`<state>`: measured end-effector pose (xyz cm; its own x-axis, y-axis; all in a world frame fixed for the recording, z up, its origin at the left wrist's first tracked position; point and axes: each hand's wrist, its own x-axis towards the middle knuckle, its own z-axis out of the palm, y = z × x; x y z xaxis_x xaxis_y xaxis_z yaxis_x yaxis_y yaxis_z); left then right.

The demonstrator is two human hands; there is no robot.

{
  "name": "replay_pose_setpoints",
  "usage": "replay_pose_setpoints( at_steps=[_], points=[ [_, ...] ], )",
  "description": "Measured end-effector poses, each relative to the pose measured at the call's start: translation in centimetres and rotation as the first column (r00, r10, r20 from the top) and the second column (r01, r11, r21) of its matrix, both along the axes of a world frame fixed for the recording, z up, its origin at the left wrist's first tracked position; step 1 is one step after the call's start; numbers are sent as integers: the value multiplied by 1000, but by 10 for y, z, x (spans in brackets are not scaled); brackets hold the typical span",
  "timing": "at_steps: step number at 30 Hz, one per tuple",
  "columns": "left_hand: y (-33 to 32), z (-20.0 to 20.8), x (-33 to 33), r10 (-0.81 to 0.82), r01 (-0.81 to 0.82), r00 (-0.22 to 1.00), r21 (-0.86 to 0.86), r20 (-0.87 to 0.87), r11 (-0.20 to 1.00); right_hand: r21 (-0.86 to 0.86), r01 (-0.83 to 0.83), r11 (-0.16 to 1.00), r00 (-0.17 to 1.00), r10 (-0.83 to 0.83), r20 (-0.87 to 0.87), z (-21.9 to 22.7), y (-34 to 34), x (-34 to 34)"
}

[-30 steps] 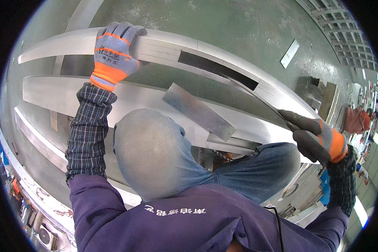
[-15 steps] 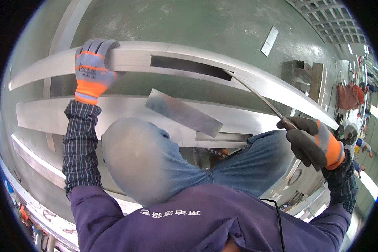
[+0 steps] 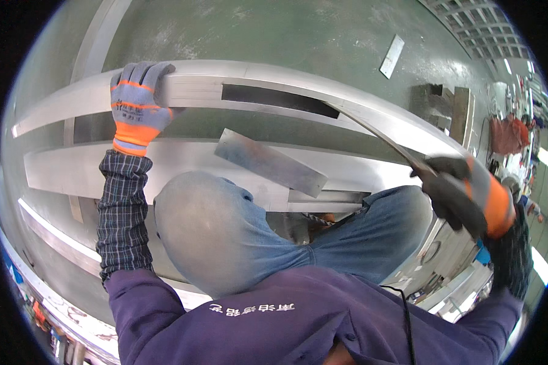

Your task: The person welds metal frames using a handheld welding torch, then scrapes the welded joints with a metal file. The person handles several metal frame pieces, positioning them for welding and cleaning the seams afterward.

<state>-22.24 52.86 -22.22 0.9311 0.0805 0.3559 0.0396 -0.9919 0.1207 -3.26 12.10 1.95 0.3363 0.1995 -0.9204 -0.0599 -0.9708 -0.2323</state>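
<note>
My left hand (image 3: 137,103), in a grey and orange glove, grips the upper long aluminium profile (image 3: 274,91), which has a dark slot in its top face. My right hand (image 3: 463,194), in a dark glove with an orange cuff, holds one end of a thin metal strip (image 3: 374,131) whose far end reaches into that slot. A second long aluminium profile (image 3: 164,167) lies nearer to me, with a short flat metal plate (image 3: 271,161) lying askew on it. My knees in blue jeans are below the profiles.
A green floor lies beyond the profiles, with a small loose metal strip (image 3: 393,56) on it. More aluminium bars (image 3: 55,237) run along the lower left. Wooden blocks (image 3: 447,106) stand at the right. Another person in red (image 3: 505,134) is far off at the right edge.
My left hand has stayed clamped on the upper profile. My right hand has drawn the thin strip up and toward me, so the strip now bows out of the slot.
</note>
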Motion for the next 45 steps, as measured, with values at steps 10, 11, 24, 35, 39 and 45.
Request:
replay_pose_setpoints(
  at_steps=[10, 11, 24, 35, 39, 45],
  points=[
    [1, -2, -10, 14, -14, 1000, -22, 6, 1000, 169, -56, 984, 997, 66, -49, -9, -4, 1],
    [-1, 0, -11, 29, -29, 1000, -5, 0, 1000, 147, -66, 987, 995, 75, -59, -15, 0, 6],
    [0, -6, -12, 9, -9, 999, -6, 31, 1000, 110, 49, 993, 995, -40, -89, -14, 15, -15],
    [4, -9, -9, -5, 5, 1000, -17, 18, 1000, 141, 456, 879, 843, -376, -384, -105, 44, -16],
    [3, -7, -9, 1, -1, 1000, -1, 7, 1000, 108, 489, 866, 824, -418, -381, -80, 39, -11],
    [3, -6, -14, 4, -4, 1000, -32, 0, 999, 56, 474, 879, 838, -431, -334, -10, -10, -19]
  ],
)
